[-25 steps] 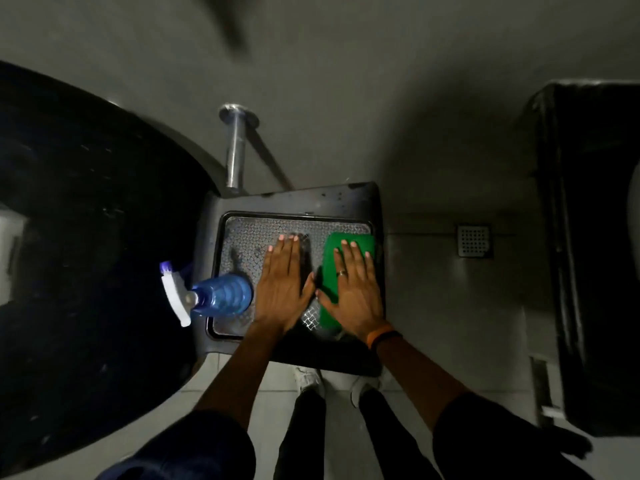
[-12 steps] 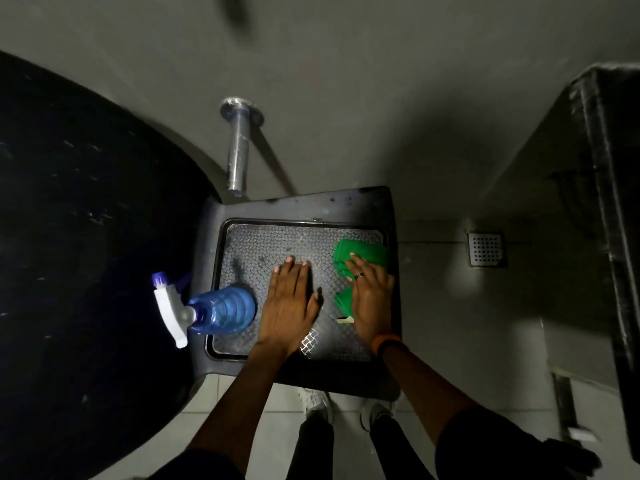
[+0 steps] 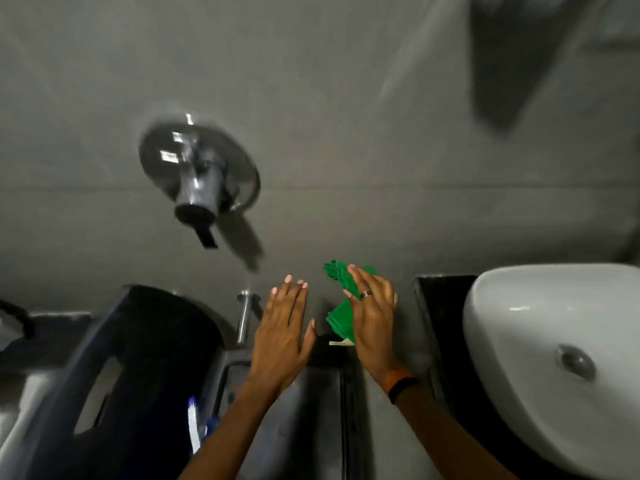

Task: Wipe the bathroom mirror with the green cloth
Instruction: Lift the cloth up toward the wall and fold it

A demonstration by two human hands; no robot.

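Right hand point(image 3: 372, 317) raised before the grey wall point(image 3: 346, 98), fingers closed around the crumpled green cloth point(image 3: 341, 315). Left hand point(image 3: 282, 337) just beside, empty, flat, fingers spread. White basin point(image 3: 540, 341) to the right; chrome wall fitting point(image 3: 199, 171) above left.

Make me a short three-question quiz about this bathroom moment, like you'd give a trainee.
1. True or false: the green cloth is in the right hand.
2. Which describes the left hand? A) gripping the spray bottle B) open and empty, fingers spread C) on the white basin
3. Fill in: the chrome wall tap sits up and to the ____ of both hands.

Key: 1 true; 2 B; 3 left.
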